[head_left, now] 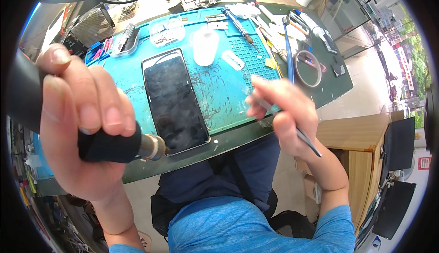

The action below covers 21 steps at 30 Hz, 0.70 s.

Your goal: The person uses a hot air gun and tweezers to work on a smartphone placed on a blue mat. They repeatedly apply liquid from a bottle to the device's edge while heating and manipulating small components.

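My left hand (pixel 87 111) is wrapped round a black hot air gun (pixel 107 145), whose metal nozzle points right, by the lower edge of a smartphone (pixel 176 104). The phone lies on the blue work mat (pixel 219 88) with its dark, smudged screen up. It stands nearly upright in view, tilted a little. To the right of the phone my right hand (pixel 286 115) is closed, somewhat blurred, round a thin grey metal tool (pixel 308 142). One pointed end of that tool sticks out below the hand; the other end is blurred, so I cannot tell its exact kind.
Beyond the phone stand a white bottle (pixel 205 46) and a clear box of small parts (pixel 167 29). A blue screwdriver (pixel 238 26) lies on the mat. Farther right are a roll of tape (pixel 307 68), a blue brush (pixel 288 47) and several tools. A wooden cabinet (pixel 352 134) stands at the right.
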Each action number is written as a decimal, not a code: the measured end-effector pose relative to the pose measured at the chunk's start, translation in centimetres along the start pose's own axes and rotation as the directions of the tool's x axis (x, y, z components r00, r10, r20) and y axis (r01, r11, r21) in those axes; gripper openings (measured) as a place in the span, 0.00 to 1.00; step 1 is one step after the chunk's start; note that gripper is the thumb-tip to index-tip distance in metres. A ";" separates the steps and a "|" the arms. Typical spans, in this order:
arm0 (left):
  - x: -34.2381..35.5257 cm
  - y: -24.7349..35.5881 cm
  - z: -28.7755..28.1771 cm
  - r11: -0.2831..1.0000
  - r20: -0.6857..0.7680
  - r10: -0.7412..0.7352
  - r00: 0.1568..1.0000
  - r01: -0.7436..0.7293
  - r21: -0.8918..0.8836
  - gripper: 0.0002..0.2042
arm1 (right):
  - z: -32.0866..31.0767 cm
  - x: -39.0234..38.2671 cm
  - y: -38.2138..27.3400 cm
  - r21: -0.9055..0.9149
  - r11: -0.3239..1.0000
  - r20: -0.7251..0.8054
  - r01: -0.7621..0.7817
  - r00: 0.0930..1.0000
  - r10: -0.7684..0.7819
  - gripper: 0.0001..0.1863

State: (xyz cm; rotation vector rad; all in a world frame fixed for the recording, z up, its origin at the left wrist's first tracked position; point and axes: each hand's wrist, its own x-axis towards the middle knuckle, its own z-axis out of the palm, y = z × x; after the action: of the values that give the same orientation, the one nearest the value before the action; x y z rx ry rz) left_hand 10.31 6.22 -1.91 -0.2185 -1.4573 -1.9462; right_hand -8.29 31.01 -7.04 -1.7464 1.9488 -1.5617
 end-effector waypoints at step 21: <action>-0.3 -3.3 2.9 0.994 -0.048 -0.061 0.997 0.065 0.083 0.16 | 0.4 1.2 1.1 0.249 0.967 0.354 0.050 0.925 -0.139 0.19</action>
State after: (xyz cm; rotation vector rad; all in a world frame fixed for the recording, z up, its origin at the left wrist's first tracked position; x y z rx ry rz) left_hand 7.74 9.38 -3.64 -0.0901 -1.5297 -1.9219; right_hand -9.21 29.68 -7.40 -1.8893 1.4607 -1.3053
